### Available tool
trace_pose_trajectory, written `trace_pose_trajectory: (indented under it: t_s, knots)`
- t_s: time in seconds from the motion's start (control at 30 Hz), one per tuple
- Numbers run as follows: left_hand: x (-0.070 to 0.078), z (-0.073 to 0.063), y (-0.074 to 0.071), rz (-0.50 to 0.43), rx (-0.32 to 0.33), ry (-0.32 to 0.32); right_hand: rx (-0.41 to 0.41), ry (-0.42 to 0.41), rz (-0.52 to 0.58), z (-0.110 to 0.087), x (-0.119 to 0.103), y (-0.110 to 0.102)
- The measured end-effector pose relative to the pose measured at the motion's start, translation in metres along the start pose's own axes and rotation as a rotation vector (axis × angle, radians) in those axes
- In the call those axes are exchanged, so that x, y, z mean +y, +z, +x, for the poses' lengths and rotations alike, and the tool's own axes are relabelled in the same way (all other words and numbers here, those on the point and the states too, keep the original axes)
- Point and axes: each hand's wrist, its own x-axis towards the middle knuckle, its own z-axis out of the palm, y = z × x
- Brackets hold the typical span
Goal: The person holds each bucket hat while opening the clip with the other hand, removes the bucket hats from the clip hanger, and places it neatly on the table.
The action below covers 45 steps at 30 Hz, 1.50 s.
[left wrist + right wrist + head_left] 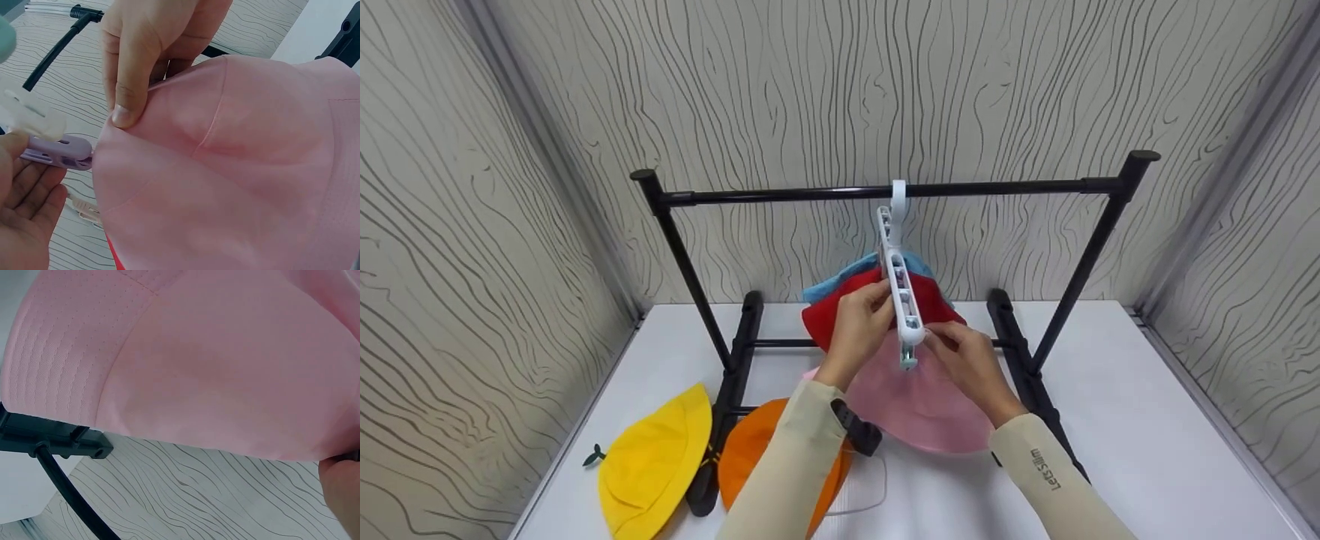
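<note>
A pink brimmed hat [915, 397] hangs below the near end of a white clip hanger [901, 292]. My left hand [859, 326] is on the hanger's left side; in the left wrist view its thumb and fingers pinch a purple clip [59, 152] whose tip meets the top edge of the hat's crown. On the other side, my right hand [967, 360] pinches the crown's cloth between thumb and fingers. A pale green clip [908, 360] hangs at the hanger's near end. Behind the pink hat hang a red hat [840, 311] and a light blue hat [840, 277].
The hanger hooks over the top bar [780, 195] of a black rack standing on a white table [1155, 420]. A yellow hat [656, 457] with a green sprout lies at the left. Partly under my left sleeve is an orange hat [750, 442]. Patterned walls [810, 90] enclose the table.
</note>
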Motion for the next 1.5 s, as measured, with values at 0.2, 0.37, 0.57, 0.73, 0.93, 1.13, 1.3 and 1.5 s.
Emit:
trace_pose_trajectory:
  t_s: [0.2, 0.37, 0.57, 0.73, 0.93, 1.13, 1.3, 1.5]
  knots:
    - [0.0, -0.002, 0.0, -0.007, -0.026, 0.014, -0.015, 0.022, -0.006, -0.002, 0.002, 0.001]
    - [-0.002, -0.002, 0.001, -0.024, -0.041, 0.001, -0.022, 0.032, -0.009, -0.005, 0.005, 0.001]
    - [-0.003, -0.003, 0.001, -0.03, -0.049, -0.001, -0.032, 0.002, 0.023, -0.009, 0.008, 0.002]
    - [-0.001, -0.005, 0.001, -0.002, -0.053, 0.04, -0.042, 0.009, 0.036, -0.012, 0.009, 0.002]
    - [0.002, -0.008, 0.001, -0.016, -0.056, 0.054, -0.038, 0.05, -0.001, -0.016, 0.011, 0.003]
    - [0.002, -0.011, 0.002, -0.054, -0.045, 0.061, -0.055, 0.088, -0.014, -0.02, 0.012, 0.002]
    - [0.002, -0.013, 0.002, -0.049, -0.032, 0.087, -0.074, 0.094, -0.01, -0.025, 0.014, 0.002]
    - [0.001, -0.015, 0.002, -0.042, -0.038, 0.077, -0.065, 0.133, -0.011, -0.029, 0.016, 0.003]
